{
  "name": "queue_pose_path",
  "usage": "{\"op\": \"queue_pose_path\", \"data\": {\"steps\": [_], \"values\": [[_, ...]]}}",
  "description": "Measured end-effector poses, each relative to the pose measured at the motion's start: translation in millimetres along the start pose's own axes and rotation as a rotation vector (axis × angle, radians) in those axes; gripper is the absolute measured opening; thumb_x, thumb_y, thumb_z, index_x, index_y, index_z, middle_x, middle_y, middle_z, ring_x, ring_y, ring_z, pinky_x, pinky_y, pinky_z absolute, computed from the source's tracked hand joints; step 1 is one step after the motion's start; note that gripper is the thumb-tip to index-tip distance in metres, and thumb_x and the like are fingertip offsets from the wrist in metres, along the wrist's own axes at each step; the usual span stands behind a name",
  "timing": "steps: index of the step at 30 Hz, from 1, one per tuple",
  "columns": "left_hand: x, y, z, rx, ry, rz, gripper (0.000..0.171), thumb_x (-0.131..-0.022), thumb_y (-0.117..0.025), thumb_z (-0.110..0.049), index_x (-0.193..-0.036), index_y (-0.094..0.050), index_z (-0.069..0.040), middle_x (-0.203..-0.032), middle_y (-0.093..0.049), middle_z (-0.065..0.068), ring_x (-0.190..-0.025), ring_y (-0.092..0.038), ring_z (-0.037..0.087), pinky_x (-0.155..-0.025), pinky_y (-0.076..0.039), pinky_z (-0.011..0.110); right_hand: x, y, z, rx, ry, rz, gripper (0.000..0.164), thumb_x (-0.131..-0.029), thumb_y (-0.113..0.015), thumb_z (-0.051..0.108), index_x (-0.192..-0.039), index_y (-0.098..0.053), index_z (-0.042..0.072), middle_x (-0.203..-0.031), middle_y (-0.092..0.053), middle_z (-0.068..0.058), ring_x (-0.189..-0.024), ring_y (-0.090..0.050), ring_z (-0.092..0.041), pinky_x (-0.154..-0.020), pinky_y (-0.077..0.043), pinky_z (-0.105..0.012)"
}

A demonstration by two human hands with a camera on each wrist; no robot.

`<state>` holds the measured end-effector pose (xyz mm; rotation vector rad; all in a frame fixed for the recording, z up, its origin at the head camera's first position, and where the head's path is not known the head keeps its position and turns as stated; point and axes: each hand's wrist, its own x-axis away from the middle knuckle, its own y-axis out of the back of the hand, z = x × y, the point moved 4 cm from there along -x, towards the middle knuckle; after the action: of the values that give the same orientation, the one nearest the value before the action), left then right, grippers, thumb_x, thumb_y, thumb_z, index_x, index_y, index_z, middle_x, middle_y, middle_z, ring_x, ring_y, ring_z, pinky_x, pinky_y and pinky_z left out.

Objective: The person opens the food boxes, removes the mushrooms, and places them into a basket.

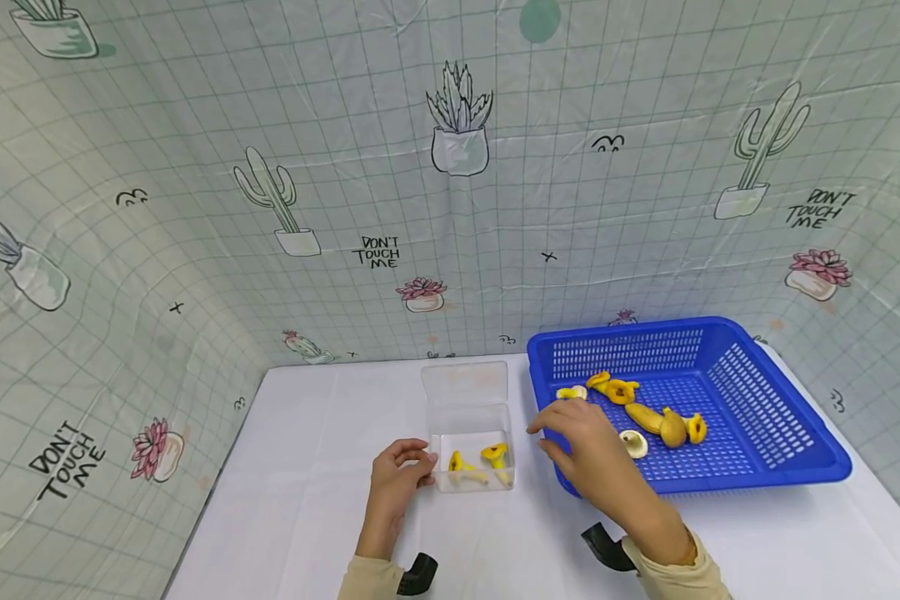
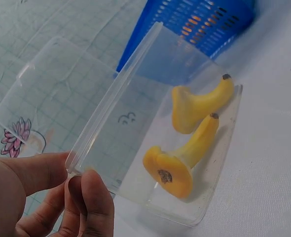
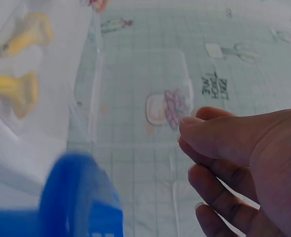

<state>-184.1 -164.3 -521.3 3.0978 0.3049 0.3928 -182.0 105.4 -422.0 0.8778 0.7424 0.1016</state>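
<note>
A clear plastic box stands on the table with its hinged lid tipped back. Two yellow mushrooms with funnel-shaped caps lie inside it. My left hand pinches the box's left rim between thumb and fingers, as the left wrist view shows. Over the left rim of a blue basket hovers my right hand, its fingers loosely bent and nothing in them. Yellow mushrooms, a brownish mushroom and pale mushroom pieces lie in the basket, partly behind the right hand.
A white cloth covers the table. Behind it hangs a grid-patterned curtain printed with potted plants. The basket's high slotted walls take up the right side, a short gap away from the box.
</note>
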Motion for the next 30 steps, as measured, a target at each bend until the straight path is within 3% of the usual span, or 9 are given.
{"op": "queue_pose_path", "data": {"steps": [6,18,23,30], "values": [[1.1,-0.3,-2.7,0.006,-0.004,0.006,0.03,-0.091,-0.075,0.008,-0.117,-0.063,0.013,-0.087,-0.064,0.003,-0.065,-0.059,0.011,-0.06,-0.057,0.02,-13,-28,8,-0.003,-0.013,0.128,0.029,-0.079,-0.09,-0.004,-0.096,-0.078,0.017,-0.097,-0.074,0.006,-0.095,-0.064,-0.017,-0.082,-0.054,-0.04],[0.5,-1.8,-6.1,0.012,-0.01,0.013,0.03,-0.092,-0.075,0.006,-0.118,-0.063,0.014,-0.088,-0.065,0.004,-0.064,-0.06,0.01,-0.06,-0.057,0.02,-38,-74,20,-0.014,0.053,0.318,0.023,-0.082,-0.087,-0.003,-0.1,-0.081,0.011,-0.099,-0.077,-0.002,-0.095,-0.069,-0.025,-0.086,-0.057,-0.045],[1.2,-2.0,-6.1,0.017,-0.016,0.017,0.03,-0.091,-0.075,0.007,-0.118,-0.063,0.014,-0.087,-0.065,0.003,-0.065,-0.06,0.01,-0.06,-0.057,0.019,-40,-94,22,-0.051,0.041,0.411,0.024,-0.083,-0.085,-0.006,-0.101,-0.082,0.009,-0.1,-0.078,-0.003,-0.097,-0.07,-0.025,-0.089,-0.058,-0.043],[1.8,-1.5,-4.2,0.019,-0.014,0.013,0.029,-0.091,-0.075,0.007,-0.117,-0.063,0.014,-0.084,-0.064,0.002,-0.063,-0.059,0.01,-0.06,-0.057,0.019,-39,-112,19,-0.081,0.054,0.468,0.029,-0.081,-0.081,-0.014,-0.101,-0.081,0.007,-0.103,-0.077,-0.005,-0.102,-0.07,-0.027,-0.094,-0.058,-0.045]]}}
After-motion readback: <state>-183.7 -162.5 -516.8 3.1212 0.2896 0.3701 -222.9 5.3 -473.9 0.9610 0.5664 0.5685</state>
